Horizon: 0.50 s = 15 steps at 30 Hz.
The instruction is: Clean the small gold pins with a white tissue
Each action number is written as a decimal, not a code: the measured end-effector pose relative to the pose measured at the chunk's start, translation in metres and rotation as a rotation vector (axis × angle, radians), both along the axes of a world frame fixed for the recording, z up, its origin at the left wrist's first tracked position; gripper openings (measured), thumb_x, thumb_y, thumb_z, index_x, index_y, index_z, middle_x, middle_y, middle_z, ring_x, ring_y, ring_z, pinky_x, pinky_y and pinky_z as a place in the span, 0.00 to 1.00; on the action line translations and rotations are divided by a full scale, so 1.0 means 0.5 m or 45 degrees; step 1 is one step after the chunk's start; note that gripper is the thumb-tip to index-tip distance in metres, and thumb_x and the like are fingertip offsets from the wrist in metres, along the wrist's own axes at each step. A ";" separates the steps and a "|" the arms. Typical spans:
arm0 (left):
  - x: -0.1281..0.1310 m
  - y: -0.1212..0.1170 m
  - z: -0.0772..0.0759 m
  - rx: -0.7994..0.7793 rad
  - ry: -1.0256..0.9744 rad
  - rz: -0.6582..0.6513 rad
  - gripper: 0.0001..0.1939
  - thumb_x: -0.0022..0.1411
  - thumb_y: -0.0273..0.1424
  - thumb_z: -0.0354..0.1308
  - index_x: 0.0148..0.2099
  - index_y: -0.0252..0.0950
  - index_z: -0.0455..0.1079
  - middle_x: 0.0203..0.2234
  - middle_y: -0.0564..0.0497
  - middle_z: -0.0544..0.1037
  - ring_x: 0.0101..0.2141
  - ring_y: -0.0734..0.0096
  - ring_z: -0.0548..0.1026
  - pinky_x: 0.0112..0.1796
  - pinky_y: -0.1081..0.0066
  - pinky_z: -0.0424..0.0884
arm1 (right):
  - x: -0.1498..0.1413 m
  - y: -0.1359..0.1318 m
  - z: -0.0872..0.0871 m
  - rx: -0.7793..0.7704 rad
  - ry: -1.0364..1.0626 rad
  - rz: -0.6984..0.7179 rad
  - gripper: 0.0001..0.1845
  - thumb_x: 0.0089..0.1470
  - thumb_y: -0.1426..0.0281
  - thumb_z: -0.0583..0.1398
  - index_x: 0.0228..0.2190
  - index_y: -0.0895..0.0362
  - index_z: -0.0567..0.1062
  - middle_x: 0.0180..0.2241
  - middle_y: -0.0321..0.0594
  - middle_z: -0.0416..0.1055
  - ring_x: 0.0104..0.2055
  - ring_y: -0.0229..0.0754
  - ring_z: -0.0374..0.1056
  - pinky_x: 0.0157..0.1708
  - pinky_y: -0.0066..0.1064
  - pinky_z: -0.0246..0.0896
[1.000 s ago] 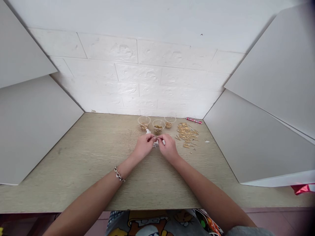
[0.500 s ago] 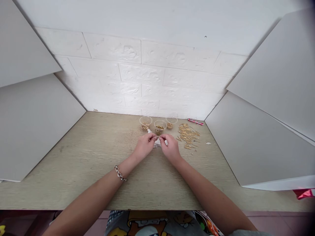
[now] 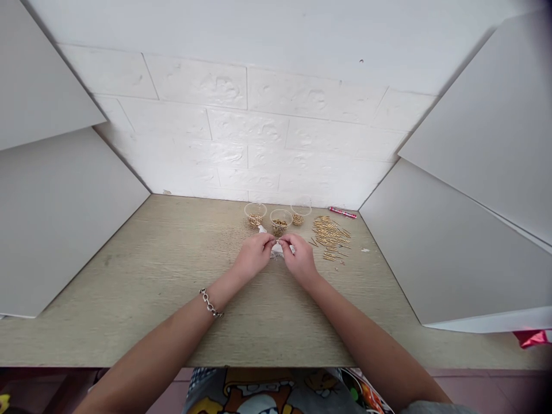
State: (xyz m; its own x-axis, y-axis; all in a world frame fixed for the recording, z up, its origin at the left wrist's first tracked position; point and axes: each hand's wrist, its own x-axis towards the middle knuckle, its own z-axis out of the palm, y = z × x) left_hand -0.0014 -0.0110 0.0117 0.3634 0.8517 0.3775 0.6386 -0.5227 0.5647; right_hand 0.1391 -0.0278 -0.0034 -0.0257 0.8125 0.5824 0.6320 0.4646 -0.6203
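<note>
My left hand (image 3: 253, 254) and my right hand (image 3: 299, 256) meet at the middle of the wooden table (image 3: 172, 276). Both pinch a small piece between their fingertips; it is too small to name. A small white scrap (image 3: 276, 250) lies on the table just under the fingertips. A chain bracelet (image 3: 210, 304) sits on my left wrist. Just beyond the hands stand three small clear cups (image 3: 279, 219) with gold-coloured bits inside. A loose heap of thin gold sticks (image 3: 329, 236) lies to the right of my right hand.
A red pen-like object (image 3: 342, 213) lies against the white brick wall at the back right. Grey boards (image 3: 457, 253) close in the table on the left and right. A red shiny thing (image 3: 532, 338) shows at the far right edge.
The hands stay together in a pinch; they have shifted only slightly to the right as the camera moved a little.
</note>
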 end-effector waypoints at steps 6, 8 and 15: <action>-0.004 0.001 -0.005 0.137 0.100 -0.048 0.10 0.58 0.25 0.45 0.33 0.33 0.67 0.28 0.49 0.72 0.31 0.71 0.69 0.34 0.72 0.64 | 0.006 0.002 0.006 -0.074 0.022 0.061 0.08 0.50 0.71 0.52 0.26 0.57 0.70 0.27 0.38 0.70 0.31 0.37 0.64 0.33 0.28 0.57; -0.005 0.002 -0.005 0.174 0.130 -0.060 0.10 0.58 0.24 0.45 0.32 0.33 0.67 0.28 0.48 0.72 0.31 0.70 0.68 0.33 0.72 0.63 | 0.007 0.002 0.007 -0.116 0.054 0.083 0.08 0.50 0.71 0.52 0.26 0.57 0.70 0.27 0.37 0.70 0.31 0.37 0.64 0.33 0.27 0.57; -0.005 0.001 -0.004 0.250 0.164 -0.094 0.09 0.57 0.23 0.45 0.32 0.33 0.67 0.27 0.48 0.72 0.31 0.70 0.68 0.34 0.71 0.63 | 0.007 0.002 0.004 -0.347 0.284 0.115 0.07 0.48 0.69 0.53 0.25 0.57 0.70 0.24 0.35 0.69 0.27 0.36 0.63 0.28 0.25 0.57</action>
